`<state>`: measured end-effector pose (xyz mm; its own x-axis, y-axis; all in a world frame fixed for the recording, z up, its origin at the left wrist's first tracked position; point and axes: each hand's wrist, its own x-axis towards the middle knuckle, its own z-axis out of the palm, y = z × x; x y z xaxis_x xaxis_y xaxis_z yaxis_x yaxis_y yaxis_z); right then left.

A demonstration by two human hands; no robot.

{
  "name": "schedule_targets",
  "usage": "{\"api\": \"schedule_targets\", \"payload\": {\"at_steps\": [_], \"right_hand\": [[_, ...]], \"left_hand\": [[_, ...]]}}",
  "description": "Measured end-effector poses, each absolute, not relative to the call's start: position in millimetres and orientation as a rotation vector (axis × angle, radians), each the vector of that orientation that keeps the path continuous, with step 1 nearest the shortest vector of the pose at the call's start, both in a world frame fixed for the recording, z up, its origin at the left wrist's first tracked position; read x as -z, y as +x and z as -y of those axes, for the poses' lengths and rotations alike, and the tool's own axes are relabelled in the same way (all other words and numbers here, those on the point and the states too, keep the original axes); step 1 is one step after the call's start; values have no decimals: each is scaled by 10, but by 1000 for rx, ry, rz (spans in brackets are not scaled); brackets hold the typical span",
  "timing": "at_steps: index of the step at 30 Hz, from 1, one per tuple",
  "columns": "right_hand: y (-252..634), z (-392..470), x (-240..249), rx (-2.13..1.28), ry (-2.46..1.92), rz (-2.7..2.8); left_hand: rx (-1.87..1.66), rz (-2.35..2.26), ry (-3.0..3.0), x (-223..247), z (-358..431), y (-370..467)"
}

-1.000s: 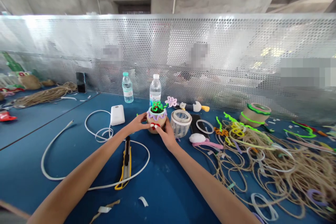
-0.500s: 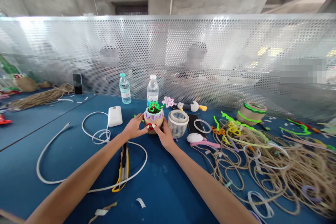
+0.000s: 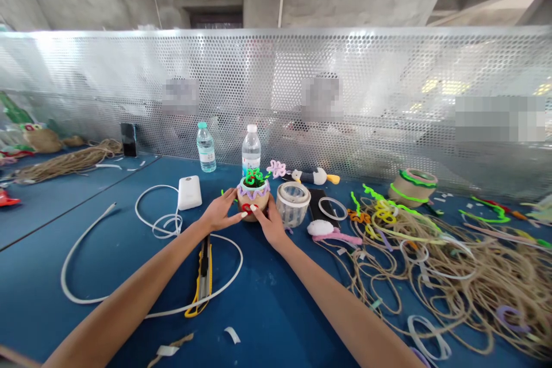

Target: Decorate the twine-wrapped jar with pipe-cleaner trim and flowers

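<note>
Between my two hands a small twine-wrapped pot (image 3: 257, 215) stands upright on the blue table. It has a purple zigzag trim below a pale rim, green fuzzy-wire loops on top and a red piece on its front. My left hand (image 3: 222, 211) curves round the pot's left side, its thumb pointing toward the red piece (image 3: 247, 208). On the right side my right hand (image 3: 271, 221) wraps the pot, thumb pressed on the front by the red piece. Some fingers are hidden behind the pot. Just right of it are clear rolls of tape (image 3: 293, 204).
A yellow utility knife (image 3: 202, 282) and white cable (image 3: 233, 273) lie in front; a power bank (image 3: 190, 192) sits left. Water bottles (image 3: 206, 148) stand behind. Tangled twine (image 3: 466, 287) spreads right, near another wrapped pot (image 3: 413, 188). A perforated metal screen (image 3: 276, 86) borders the table.
My left thumb has moved slightly down and away from the red piece. The right hand stays on the pot, which remains in place.
</note>
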<state>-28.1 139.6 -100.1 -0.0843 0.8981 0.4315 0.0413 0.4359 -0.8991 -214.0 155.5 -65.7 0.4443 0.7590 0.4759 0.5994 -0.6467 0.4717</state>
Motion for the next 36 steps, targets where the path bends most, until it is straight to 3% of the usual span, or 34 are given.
{"api": "schedule_targets", "payload": {"at_steps": [13, 20, 27, 32, 36], "right_hand": [[-277, -1382, 909, -827, -907, 1549], [-396, -1229, 773, -782, -937, 1523], [-235, -961, 4, -604, -894, 1604], [193, -794, -541, -744, -746, 1789], [572, -813, -732, -765, -680, 1820]], "left_hand": [[-1040, -992, 1826, 719, -1785, -2095], [-1006, -854, 1678, 464, -1597, -2104], [-1099, -830, 1666, -72, -1401, -2126], [-1240, -859, 1706, -361, -1126, -1897], [-1158, -660, 1853, -643, -1016, -1495]]}}
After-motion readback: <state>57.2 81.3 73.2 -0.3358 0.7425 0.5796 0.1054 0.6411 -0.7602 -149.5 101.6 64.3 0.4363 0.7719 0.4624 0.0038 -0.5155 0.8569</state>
